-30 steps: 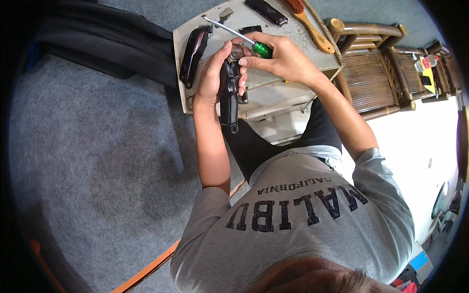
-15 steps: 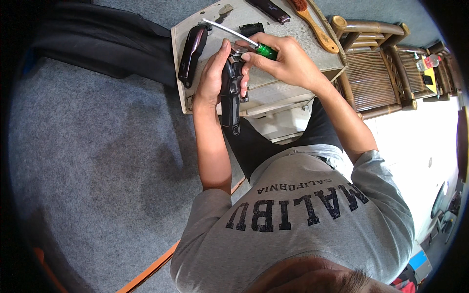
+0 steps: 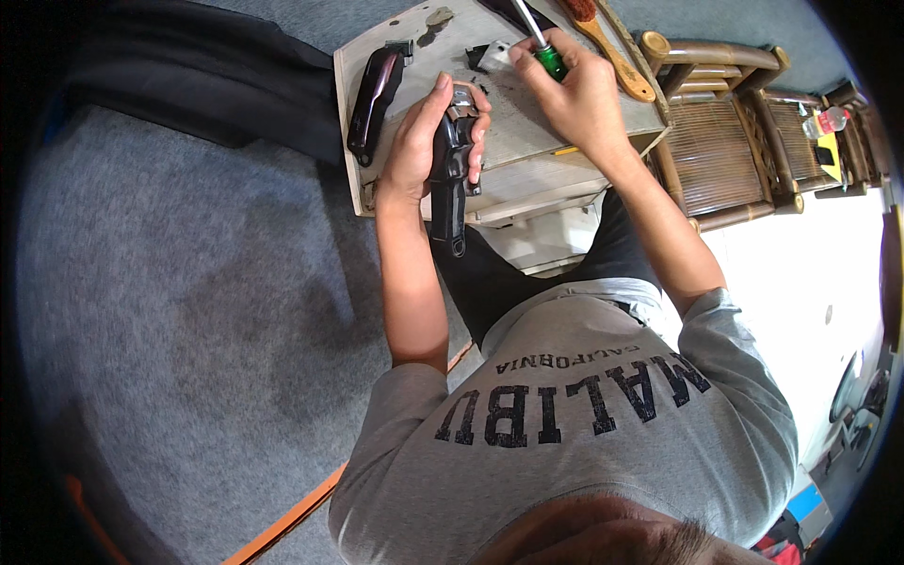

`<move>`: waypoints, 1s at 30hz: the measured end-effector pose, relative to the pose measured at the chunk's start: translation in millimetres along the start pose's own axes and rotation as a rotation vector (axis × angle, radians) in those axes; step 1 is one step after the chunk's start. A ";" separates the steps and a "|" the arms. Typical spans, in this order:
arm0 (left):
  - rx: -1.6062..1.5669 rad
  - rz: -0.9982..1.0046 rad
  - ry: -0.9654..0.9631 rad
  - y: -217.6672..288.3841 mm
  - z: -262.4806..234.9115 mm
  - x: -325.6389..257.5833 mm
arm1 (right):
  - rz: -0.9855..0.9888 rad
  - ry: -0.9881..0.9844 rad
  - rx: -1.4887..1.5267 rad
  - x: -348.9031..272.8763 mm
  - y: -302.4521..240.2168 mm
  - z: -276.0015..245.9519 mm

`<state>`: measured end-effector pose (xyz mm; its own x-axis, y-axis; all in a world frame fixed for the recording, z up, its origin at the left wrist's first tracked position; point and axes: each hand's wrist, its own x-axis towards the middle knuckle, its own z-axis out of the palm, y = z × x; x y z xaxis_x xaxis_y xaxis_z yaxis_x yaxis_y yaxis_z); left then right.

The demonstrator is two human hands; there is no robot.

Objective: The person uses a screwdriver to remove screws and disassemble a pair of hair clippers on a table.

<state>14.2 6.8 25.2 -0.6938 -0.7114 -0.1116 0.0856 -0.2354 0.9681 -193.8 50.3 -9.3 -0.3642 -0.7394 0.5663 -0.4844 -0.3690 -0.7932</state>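
My left hand (image 3: 411, 151) is wrapped round a black hair clipper (image 3: 452, 174), whose head points away from me and shows bare metal at its top. In my closed right hand (image 3: 586, 99) is a screwdriver with a green handle (image 3: 550, 64), its shaft pointing up and away. At the thumb and fingertips of that hand is a small silvery piece (image 3: 494, 58), perhaps a clipper blade; I cannot tell whether it is pinched or lying on the tabletop. A second dark clipper (image 3: 375, 99) rests on the left side of the white wooden table (image 3: 556, 174).
A wooden-handled brush (image 3: 617, 61) with reddish bristles lies at the table's right. Part of another dark clipper (image 3: 504, 9) shows at the far edge. Bamboo chairs (image 3: 711, 151) stand to the right, with a plastic bottle (image 3: 827, 121) on one. Black cloth (image 3: 217, 80) hangs at the left.
My right hand has moved right, away from the clipper's head, with the screwdriver. The silvery piece has come away from the clipper and is now over the table. My left hand has barely moved.
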 end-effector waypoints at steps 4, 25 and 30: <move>-0.009 0.010 -0.007 1.0 -2.0 -1.7 | 0.101 -0.088 -0.235 11.6 -2.0 -16.3; 0.022 0.035 0.005 0.6 2.1 -1.9 | -0.035 -0.309 -0.620 12.7 16.0 -13.8; 0.015 0.032 0.000 0.2 1.1 -1.6 | -0.046 -0.278 -0.613 10.2 13.0 -11.2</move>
<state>14.5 8.7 25.8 -0.6907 -0.7187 -0.0801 0.0970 -0.2019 0.9746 -212.8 44.2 -11.4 -0.1538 -0.8780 0.4533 -0.8881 -0.0782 -0.4529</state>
